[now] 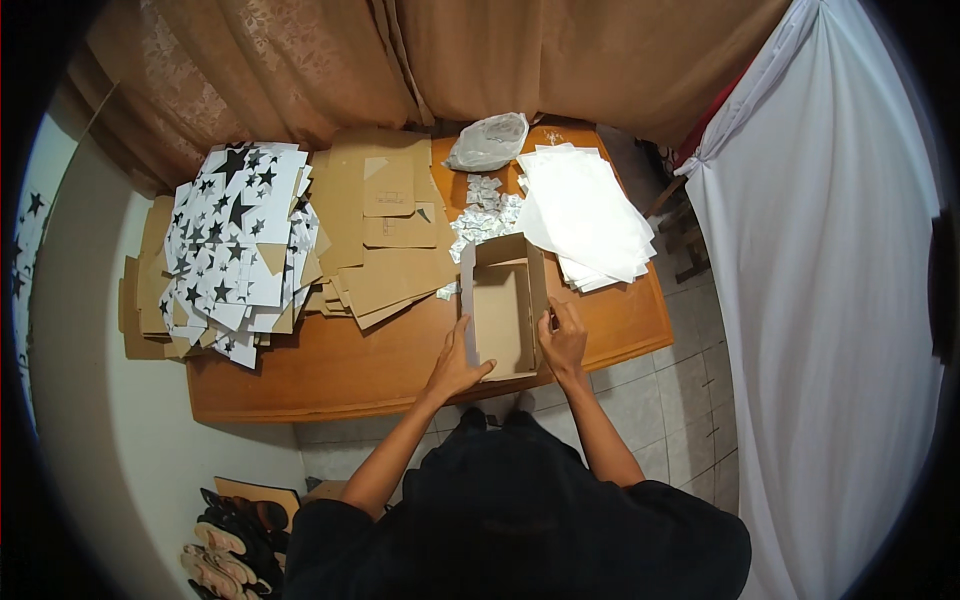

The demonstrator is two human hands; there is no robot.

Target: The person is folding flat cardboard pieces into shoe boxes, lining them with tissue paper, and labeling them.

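Observation:
An open, lidless cardboard box [503,318], brown inside with a greyish left wall, stands at the table's front edge. My left hand [460,362] holds its near left corner, fingers along the outer wall and thumb over the near edge. At the right wall, my right hand [563,335] is closed with curled fingers against the box; its fingertips are partly hidden. Just behind the box lie many small whitish packets [485,215], and a crumpled clear plastic bag [488,142] sits beyond them.
White paper sheets [585,215] are stacked at the right of the wooden table [300,375]. Flat brown cardboard pieces [400,275] lie left of the box, beside a tall pile of star-printed card [235,230]. Shoes [225,550] stand at lower left; a white curtain [820,300] hangs right.

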